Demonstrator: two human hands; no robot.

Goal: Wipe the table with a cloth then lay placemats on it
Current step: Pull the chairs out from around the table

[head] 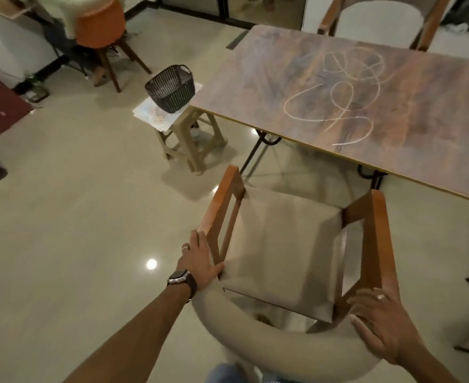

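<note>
Still Nothing Wiped

Both hands were on the chair (277,244). The left hand (200,261) and right hand (382,324) lay flat on its back corners, fingers straight, holding nothing. The table (255,78) had white scribbles (343,95) on it, so wiping was not done. Placemats (156,117) waited under a basket (171,88) on a stool (189,139) beside the table. No cloth showed. No words could be read.

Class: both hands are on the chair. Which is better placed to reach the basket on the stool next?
Probably left: the left hand is on the chair's side nearer the basket and stool; the right hand is opposite.
</note>
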